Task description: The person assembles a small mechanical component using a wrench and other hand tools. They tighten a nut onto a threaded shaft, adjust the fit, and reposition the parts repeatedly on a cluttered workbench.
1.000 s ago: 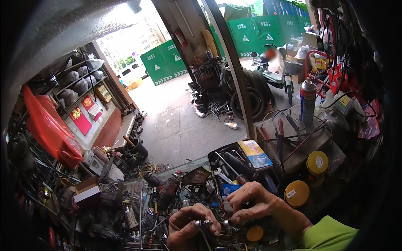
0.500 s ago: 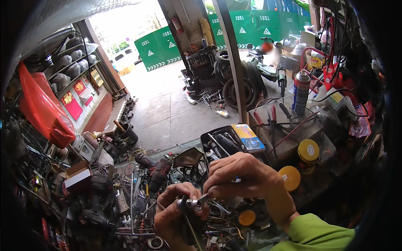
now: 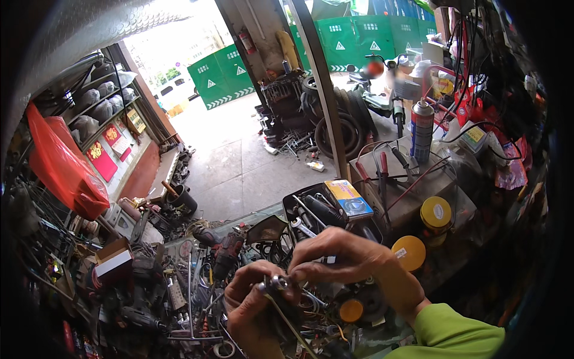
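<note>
In front of me, low in the middle, my left hand (image 3: 254, 308) is closed around a small shiny metal fitting (image 3: 276, 283) with a round, hollow-looking end. A thin pale rod or cable (image 3: 290, 326) runs from beside the fitting down toward the lower edge. From the right comes my right hand (image 3: 344, 257), thumb and fingertips pinched together right at the fitting's end. What sits between those fingertips is hidden. Both hands are above the cluttered bench.
Around my hands lie a red-and-black power drill (image 3: 228, 246), loose tools and wires. Beyond stands a black bin (image 3: 299, 200) of tools with a yellow-and-blue box (image 3: 350, 197) on it. To the right are yellow round lids (image 3: 408, 253) and a spray can (image 3: 422, 131).
The fitting has turned slightly in my left hand, and the rod now slants more to the right. A flat metal piece seen at my right fingertips before is now hidden.
</note>
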Action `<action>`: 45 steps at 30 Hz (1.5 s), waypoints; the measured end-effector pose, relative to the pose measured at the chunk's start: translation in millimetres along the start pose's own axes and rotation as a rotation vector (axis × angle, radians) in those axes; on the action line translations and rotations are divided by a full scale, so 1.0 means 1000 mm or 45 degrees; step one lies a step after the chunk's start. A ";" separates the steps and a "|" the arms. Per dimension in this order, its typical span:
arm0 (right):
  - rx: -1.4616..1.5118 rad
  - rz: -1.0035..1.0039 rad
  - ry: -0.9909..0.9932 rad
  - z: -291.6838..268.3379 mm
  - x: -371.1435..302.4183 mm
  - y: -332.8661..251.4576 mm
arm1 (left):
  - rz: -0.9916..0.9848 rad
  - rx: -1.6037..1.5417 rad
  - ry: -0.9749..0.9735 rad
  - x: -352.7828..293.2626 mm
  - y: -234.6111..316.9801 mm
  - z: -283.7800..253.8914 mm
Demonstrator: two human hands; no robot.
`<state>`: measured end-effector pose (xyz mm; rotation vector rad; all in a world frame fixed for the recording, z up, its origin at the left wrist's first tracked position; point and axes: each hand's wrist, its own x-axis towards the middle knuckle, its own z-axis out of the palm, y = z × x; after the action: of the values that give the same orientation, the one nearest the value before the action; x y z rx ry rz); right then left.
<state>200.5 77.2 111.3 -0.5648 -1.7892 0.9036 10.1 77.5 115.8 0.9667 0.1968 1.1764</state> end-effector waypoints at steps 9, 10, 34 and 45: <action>-0.245 0.164 0.366 0.035 0.015 -0.042 | 0.258 0.024 0.287 0.005 0.017 -0.014; -0.253 0.009 0.437 0.036 0.014 -0.035 | 0.244 -0.088 0.245 0.005 0.017 -0.016; 0.328 0.185 -0.062 0.027 0.020 0.001 | 0.443 0.642 0.359 0.005 0.016 0.003; -0.102 0.145 0.333 0.031 0.016 -0.028 | 0.077 -0.165 0.280 0.002 0.021 -0.015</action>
<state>167.1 61.7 136.7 -0.8055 -1.5738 0.7967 -12.4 88.7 122.6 0.7336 0.2642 1.3350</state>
